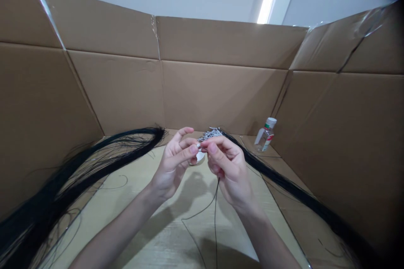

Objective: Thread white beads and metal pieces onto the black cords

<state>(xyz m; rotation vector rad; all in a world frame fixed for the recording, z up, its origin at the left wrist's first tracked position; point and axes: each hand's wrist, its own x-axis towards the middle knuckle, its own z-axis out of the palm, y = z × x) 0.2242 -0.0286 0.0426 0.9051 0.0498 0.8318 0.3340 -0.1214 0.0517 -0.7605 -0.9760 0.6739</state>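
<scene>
In the middle of the view, my left hand (176, 160) pinches a small whitish piece (198, 145) between thumb and index finger. My right hand (229, 166) is closed right beside it, its thumb and index finger pinching a thin dark cord (204, 150). The fingertips almost meet, and they partly hide the small piece. Two strands of the cord (216, 210) hang below my right hand toward the near edge. Just behind the fingers lies a white round object (200, 158), mostly covered. Farther back is a heap of small silvery pieces (212, 133) at the end of a black cord bundle (277, 178).
Another black cord bundle (120, 157) curves along the left side, with loose strands around it. A clear bottle with a white cap (264, 136) stands at the back right. Tall cardboard walls (221, 92) enclose the pale work surface (164, 231) at the back and sides.
</scene>
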